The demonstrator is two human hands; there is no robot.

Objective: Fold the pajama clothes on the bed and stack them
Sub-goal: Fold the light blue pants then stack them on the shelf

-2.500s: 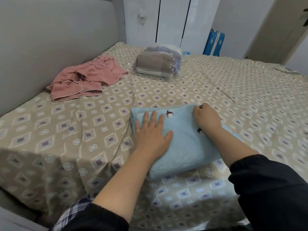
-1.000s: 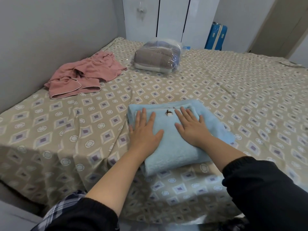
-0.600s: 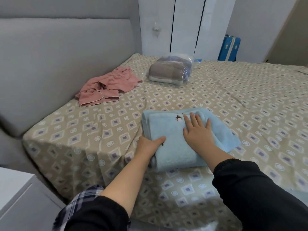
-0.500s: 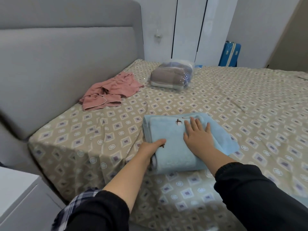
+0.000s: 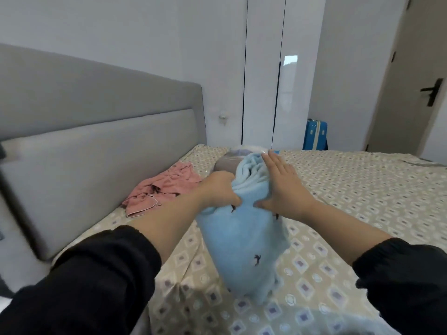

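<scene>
The folded light blue pajama piece (image 5: 244,240) is lifted off the patterned bed sheet (image 5: 358,199) and hangs between my hands, its lower end sagging. My left hand (image 5: 217,189) grips its left edge with curled fingers. My right hand (image 5: 283,182) presses flat against its right side, fingers straight and thumb underneath. A crumpled pink pajama piece (image 5: 162,189) lies unfolded on the bed near the grey headboard (image 5: 92,165), left of my hands.
A clear plastic bag with a grey-brown folded textile (image 5: 228,160) lies on the bed just behind the blue piece, mostly hidden. White wardrobe doors (image 5: 263,76), a blue suitcase (image 5: 315,135) and a door (image 5: 411,76) stand beyond the bed.
My hands have lifted the folded blue piece off the sheet and carried it up and forward. My left hand went from pressing flat to gripping its edge. The view has tilted up.
</scene>
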